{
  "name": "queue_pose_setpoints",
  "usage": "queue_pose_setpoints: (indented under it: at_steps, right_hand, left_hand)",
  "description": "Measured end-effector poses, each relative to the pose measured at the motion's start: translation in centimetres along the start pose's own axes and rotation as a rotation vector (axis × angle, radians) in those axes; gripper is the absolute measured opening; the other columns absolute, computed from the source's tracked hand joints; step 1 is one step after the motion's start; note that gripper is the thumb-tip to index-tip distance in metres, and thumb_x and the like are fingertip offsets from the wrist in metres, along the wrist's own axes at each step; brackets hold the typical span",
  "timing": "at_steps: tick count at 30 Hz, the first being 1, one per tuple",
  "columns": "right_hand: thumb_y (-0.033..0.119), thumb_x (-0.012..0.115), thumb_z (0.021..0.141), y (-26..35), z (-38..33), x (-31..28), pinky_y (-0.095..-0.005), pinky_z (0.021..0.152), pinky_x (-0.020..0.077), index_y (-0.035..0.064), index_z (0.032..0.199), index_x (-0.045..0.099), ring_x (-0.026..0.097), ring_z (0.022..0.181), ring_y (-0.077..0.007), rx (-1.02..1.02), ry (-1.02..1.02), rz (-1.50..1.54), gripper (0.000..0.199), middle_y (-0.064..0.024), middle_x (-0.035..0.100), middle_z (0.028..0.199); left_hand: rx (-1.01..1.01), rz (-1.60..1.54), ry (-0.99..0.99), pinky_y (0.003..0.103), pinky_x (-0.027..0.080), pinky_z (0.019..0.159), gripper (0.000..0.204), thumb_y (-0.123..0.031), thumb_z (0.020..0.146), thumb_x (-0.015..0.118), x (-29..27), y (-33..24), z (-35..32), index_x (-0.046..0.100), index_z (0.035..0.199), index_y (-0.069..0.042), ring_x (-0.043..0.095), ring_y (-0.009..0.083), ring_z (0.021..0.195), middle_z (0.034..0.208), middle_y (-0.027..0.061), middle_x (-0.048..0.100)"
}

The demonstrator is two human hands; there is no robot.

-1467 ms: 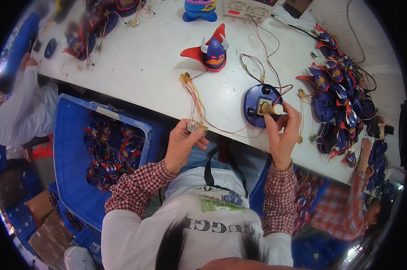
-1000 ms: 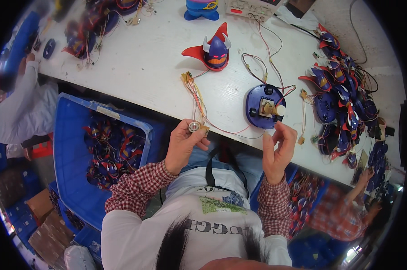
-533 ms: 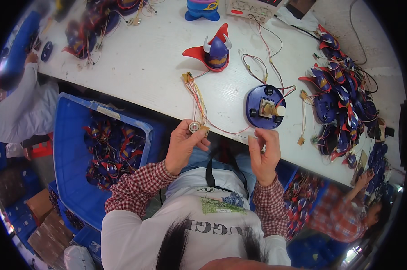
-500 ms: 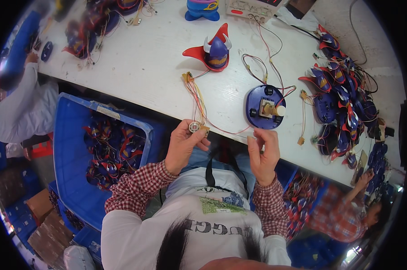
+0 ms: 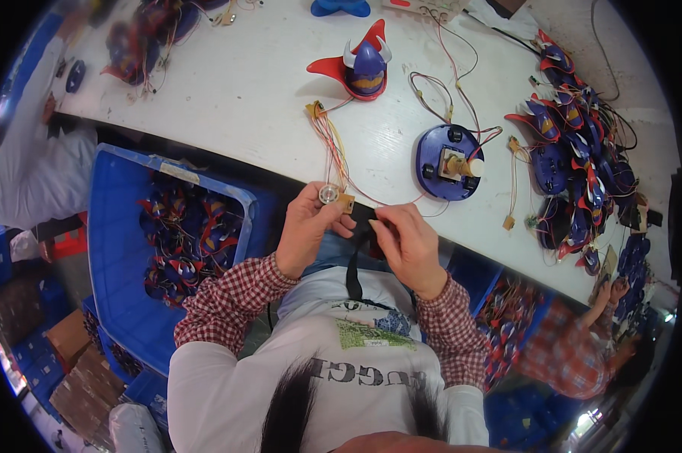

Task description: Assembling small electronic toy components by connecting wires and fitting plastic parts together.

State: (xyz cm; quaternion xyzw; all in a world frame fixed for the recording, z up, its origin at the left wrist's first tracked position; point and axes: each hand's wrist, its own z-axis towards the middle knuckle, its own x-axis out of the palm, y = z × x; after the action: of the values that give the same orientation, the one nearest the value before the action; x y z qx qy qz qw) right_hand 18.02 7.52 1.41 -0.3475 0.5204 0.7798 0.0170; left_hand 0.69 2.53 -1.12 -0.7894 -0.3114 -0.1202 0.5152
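My left hand pinches a small round silver speaker-like disc together with a little tan circuit board, just off the table's front edge. Thin coloured wires run from these up to another tan board lying on the table. Close by on the right, my right hand has thumb and forefinger closed; what is between them, if anything, is too small to make out. Beyond the hands stands a purple horned toy head with red wings. A purple oval base with a white knob lies right of it.
Wired toy heads and bases pile up on the table's right and far left. A blue bin holding more heads stands at my left. Red and black leads reach back to a pale device. Other people work on both sides.
My right hand has moved left and down from beside the oval base, toward my left hand, and its fingers have closed. My left hand still holds the disc and board.
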Motion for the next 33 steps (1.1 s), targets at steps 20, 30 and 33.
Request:
queue_pose_setpoints:
  at_steps: [20, 30, 33]
  right_hand:
    - [-0.007, 0.062, 0.075, -0.7, 1.8, 2.7, -0.0285, 0.058, 0.0464, 0.0004, 0.098, 0.059, 0.056, 0.066, -0.0227, -0.192, 0.052, -0.089, 0.025, -0.0104, 0.059, 0.09]
    - [-0.006, 0.063, 0.073, -1.0, 1.5, 3.4, -0.0294, 0.059, 0.0469, 0.0003, 0.097, 0.059, 0.056, 0.067, -0.0242, -0.253, 0.031, -0.146, 0.026, -0.0107, 0.059, 0.088]
    - [-0.005, 0.063, 0.076, -1.1, 1.4, 3.3, -0.0289, 0.059, 0.0466, 0.0001, 0.099, 0.059, 0.056, 0.067, -0.0233, -0.28, 0.022, -0.172, 0.024, -0.0112, 0.059, 0.089]
  left_hand:
    - [0.045, 0.073, -0.003, 0.02, 0.051, 0.056, 0.013, -0.002, 0.088, 0.058, 0.1, 0.1, 0.1, 0.052, 0.099, 0.001, 0.059, 0.0133, 0.063, 0.083, 0.0102, 0.061]
    - [0.038, 0.053, -0.013, 0.02, 0.051, 0.055, 0.013, -0.003, 0.088, 0.058, -0.1, 0.6, 0.3, 0.053, 0.099, 0.001, 0.059, 0.0129, 0.061, 0.079, 0.0098, 0.062]
    - [0.028, 0.075, -0.006, 0.02, 0.051, 0.055, 0.014, -0.003, 0.088, 0.059, -0.1, 0.4, 0.3, 0.053, 0.099, 0.001, 0.059, 0.0127, 0.061, 0.079, 0.0099, 0.062]
